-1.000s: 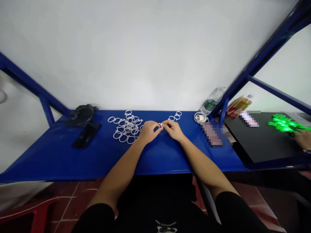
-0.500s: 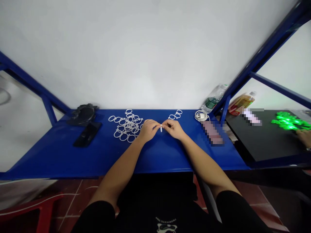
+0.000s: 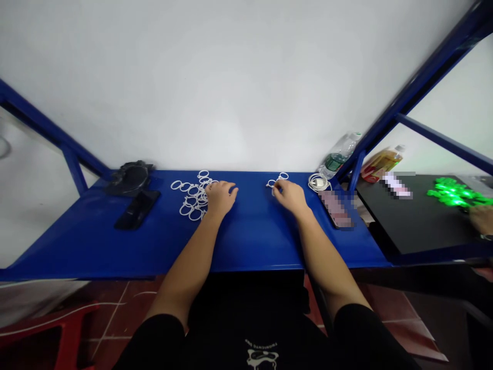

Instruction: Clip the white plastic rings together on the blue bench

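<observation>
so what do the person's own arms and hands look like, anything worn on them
The left hand and right hand are ungloved, with no watch or bracelet showing. The forearms are uncovered; black short sleeves cover the upper arms, part of a black top with a pale print.

White rings [image 3: 197, 197], overlapping in a heap, smaller cluster [image 3: 280, 178] apart rightward

White wall [image 3: 215, 77]: is rising, softly lit, behind a blue table [image 3: 254, 246]. Blue frame bars [image 3: 423, 80]: are slanting at both sides. Black tabletop [image 3: 408, 226]: is lying at right. Red floor tiles [image 3: 115, 329]: are showing below. Red furniture [image 3: 70, 331]: is standing lower left.
</observation>
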Tool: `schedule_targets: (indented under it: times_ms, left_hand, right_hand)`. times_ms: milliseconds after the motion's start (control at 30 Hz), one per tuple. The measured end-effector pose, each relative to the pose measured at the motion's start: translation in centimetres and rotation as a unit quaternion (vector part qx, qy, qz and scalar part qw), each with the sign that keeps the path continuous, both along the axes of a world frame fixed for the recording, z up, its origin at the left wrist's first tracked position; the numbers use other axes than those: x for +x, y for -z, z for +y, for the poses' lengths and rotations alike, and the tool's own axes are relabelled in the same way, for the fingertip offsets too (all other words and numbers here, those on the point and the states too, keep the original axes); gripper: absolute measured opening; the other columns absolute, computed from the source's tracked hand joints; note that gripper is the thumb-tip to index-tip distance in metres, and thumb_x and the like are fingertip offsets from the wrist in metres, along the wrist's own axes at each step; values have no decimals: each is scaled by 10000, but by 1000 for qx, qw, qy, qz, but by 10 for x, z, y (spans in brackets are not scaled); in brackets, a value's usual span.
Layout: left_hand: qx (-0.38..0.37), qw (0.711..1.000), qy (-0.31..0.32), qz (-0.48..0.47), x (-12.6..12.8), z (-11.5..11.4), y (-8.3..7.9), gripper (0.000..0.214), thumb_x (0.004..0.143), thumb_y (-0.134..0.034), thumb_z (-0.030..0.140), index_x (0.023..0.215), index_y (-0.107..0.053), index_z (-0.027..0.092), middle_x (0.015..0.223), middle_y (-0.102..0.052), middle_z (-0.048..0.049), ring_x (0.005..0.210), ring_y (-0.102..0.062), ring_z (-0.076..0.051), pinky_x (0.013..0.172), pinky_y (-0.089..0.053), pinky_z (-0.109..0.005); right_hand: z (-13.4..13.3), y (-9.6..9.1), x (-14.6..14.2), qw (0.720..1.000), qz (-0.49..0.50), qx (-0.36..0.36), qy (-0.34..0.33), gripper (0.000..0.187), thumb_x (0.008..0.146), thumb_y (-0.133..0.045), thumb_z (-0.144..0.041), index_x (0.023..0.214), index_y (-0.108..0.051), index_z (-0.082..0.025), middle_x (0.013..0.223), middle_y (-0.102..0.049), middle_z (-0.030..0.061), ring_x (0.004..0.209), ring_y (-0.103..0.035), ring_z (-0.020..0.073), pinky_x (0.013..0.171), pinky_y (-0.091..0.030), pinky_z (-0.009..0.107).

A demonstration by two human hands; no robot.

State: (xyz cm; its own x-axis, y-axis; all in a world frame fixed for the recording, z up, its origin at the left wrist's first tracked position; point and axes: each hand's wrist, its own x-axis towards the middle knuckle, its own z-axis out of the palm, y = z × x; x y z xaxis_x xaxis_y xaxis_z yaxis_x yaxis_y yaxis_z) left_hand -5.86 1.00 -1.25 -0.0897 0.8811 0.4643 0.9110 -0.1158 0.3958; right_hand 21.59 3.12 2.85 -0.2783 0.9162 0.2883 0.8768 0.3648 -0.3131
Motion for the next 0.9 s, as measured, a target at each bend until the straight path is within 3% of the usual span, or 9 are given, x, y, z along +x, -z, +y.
schedule_targets:
  times_ms: [133, 267, 467, 767, 900]
  left_hand:
    - [-71, 993, -88, 34, -28, 5, 3, 267, 906, -697, 434, 1085, -775, 252, 1248, -717, -152, 1232, -563, -398, 1144, -265, -638]
    - [-106, 989, -88, 51, -30, 4, 7, 303, 886, -712, 487, 1057, -766, 243, 1268, -694, -174, 1277, -523, -419, 1180, -196, -683]
    - [-79, 993, -73, 54, -24, 4, 12, 120, 909, -674, 339, 896, -754, 251, 1214, -705, -136, 1241, -535, -394, 1188, -178, -702]
    - [-64, 994, -83, 35, -23, 4, 7, 128, 908, -613, 254, 822, -705, 228, 1209, -713, -134, 1237, -536, -380, 1189, -180, -688]
    - [-53, 993, -107, 15, -24, 2, 2, 145, 935, -595, 284, 870, -712, 228, 1336, -664, -141, 1288, -523, -376, 1191, -199, -666]
  right_hand:
    - [13, 6, 14, 999, -1, 3, 48, 214, 966, -598, -324, 1095, -742, -230, 1047, -783, 87, 905, -704, 249, 770, -470, 303]
    - [16, 14, 11, 999, 30, 3, 22, 254, 987, -582, -351, 1146, -740, -234, 1085, -786, 80, 929, -710, 240, 783, -487, 301]
    - [17, 17, 10, 999, 13, -41, 5, 229, 973, -625, -372, 1107, -757, -244, 978, -795, 65, 882, -720, 236, 733, -475, 284]
    - [27, 23, 24, 997, 8, -75, 33, 229, 962, -639, -389, 1098, -760, -250, 995, -804, 58, 908, -733, 243, 733, -483, 285]
    - [27, 25, 23, 998, 48, -24, 23, 280, 983, -603, -371, 1191, -739, -242, 1129, -796, 67, 957, -734, 240, 805, -511, 304]
